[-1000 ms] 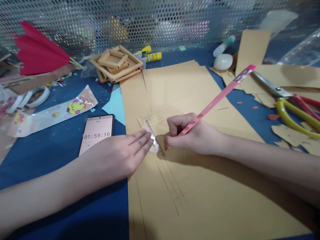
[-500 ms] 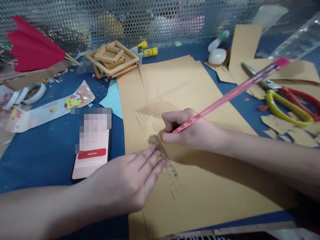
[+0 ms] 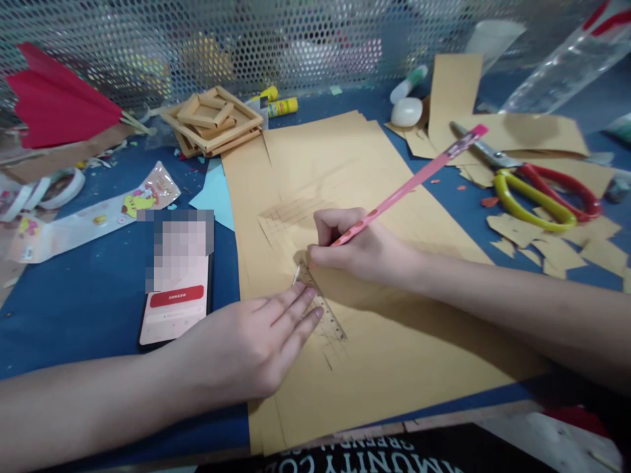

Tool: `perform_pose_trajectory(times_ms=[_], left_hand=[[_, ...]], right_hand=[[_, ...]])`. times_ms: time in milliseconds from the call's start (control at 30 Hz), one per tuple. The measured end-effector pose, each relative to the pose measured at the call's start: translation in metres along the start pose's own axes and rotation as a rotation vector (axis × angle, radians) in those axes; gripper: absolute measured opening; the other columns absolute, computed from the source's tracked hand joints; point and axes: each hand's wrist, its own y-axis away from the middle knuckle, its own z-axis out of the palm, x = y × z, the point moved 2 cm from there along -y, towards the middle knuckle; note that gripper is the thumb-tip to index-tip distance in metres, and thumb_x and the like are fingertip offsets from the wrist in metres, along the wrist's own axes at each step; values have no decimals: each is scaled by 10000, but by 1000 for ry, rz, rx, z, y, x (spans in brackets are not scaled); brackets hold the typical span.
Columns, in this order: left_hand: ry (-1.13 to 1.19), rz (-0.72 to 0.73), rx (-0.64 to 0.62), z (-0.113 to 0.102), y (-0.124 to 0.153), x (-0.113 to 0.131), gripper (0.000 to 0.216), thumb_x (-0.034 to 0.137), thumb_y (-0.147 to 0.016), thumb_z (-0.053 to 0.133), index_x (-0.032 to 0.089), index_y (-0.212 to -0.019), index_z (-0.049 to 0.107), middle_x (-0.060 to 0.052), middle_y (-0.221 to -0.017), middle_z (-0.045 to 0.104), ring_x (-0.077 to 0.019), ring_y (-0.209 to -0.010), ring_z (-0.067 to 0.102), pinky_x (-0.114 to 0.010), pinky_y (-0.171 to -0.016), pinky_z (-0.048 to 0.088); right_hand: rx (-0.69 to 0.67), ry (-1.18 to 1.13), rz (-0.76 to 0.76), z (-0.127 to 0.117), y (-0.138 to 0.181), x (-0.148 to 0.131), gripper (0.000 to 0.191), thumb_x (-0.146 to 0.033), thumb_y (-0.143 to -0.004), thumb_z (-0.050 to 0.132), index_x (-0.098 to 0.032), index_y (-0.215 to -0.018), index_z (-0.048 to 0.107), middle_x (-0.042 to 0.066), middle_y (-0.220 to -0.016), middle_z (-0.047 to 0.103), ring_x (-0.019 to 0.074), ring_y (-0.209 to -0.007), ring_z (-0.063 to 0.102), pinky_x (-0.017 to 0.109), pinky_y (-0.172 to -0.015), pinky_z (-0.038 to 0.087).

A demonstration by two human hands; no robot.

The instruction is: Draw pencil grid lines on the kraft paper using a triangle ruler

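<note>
My right hand is closed around a pink spotted pencil with a pink eraser end, slanting up to the right. Its writing tip is hidden behind my fingers, by the far end of a clear ruler, perhaps a set square. My left hand lies with outstretched fingertips on the ruler, pressing it against a large sheet of tan card. Thin pencil lines, several crossing like a grid, show on the card above and below the ruler.
A phone lies left of the card. Behind stand stacked tan frames, glue sticks and a red folded paper piece. To the right are scissors, card scraps and a white rounded object. Tape rolls sit far left.
My right hand with the pencil has moved a little away from me along the ruler's edge. My left hand stays on the ruler. The whole view has shifted slightly.
</note>
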Motion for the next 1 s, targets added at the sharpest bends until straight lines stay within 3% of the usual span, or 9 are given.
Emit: perform_pose_trajectory(times_ms=[667, 1000], left_hand=[[-11, -5, 12, 1, 1, 1, 387, 28, -903, 314, -3, -1204, 554, -198, -1217, 572, -272, -1130, 579, -342, -854, 537], [-25, -24, 94, 4, 1, 2, 357, 30, -881, 364, 13, -1154, 594, -187, -1154, 616, -260, -1081, 614, -331, -836, 539]], right_hand=[[37, 19, -4, 1, 0, 1, 296, -91, -681, 604, -184, -550, 356, -74, -524, 350, 67, -529, 316, 228, -449, 232], [-29, 79, 57, 0, 16, -8, 295, -60, -681, 587, -188, -554, 353, -67, -528, 354, 68, -520, 306, 227, -441, 221]])
